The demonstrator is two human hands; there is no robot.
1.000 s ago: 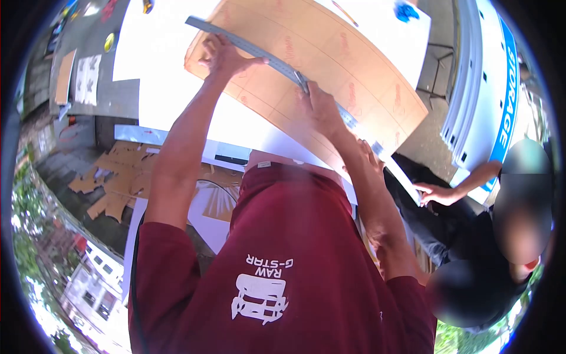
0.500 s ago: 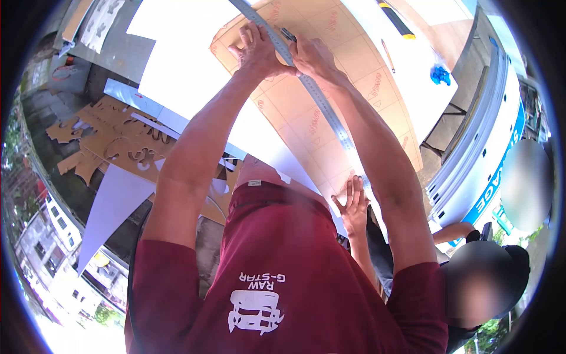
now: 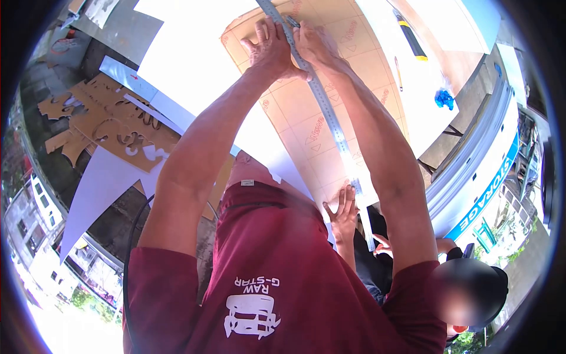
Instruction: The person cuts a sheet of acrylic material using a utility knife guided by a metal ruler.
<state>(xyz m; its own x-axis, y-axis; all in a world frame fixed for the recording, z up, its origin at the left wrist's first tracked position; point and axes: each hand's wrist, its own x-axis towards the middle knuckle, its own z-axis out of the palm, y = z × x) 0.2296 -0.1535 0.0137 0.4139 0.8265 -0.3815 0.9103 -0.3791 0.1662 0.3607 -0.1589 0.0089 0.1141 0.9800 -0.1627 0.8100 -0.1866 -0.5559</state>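
A long steel ruler (image 3: pixel 323 101) lies across a brown paper-faced sheet (image 3: pixel 295 106) with red lettering and thin grid lines. My left hand (image 3: pixel 272 52) presses down with fingers spread beside the ruler's far part, its thumb on the ruler. Just right of it, my right hand (image 3: pixel 315 46) is closed around a dark pen-like tool (image 3: pixel 292 21) held against the ruler's edge; its tip is hidden. Near my waist, a co-worker's hand (image 3: pixel 343 213) rests flat by the ruler's near end.
A black-and-yellow utility knife (image 3: pixel 410 35), a pencil (image 3: pixel 399 75) and a crumpled blue thing (image 3: pixel 444 99) lie on the white board to the right. Brown cut-out scraps (image 3: pixel 112 127) lie low at left. A co-worker (image 3: pixel 471 295) stands at lower right, near a STORAGE sign (image 3: pixel 483 200).
My right hand has slid slightly toward the ruler's far end with the dark tool. My left hand stays pressed down. The view has shifted, and the co-worker's other hand now shows near the ruler's end.
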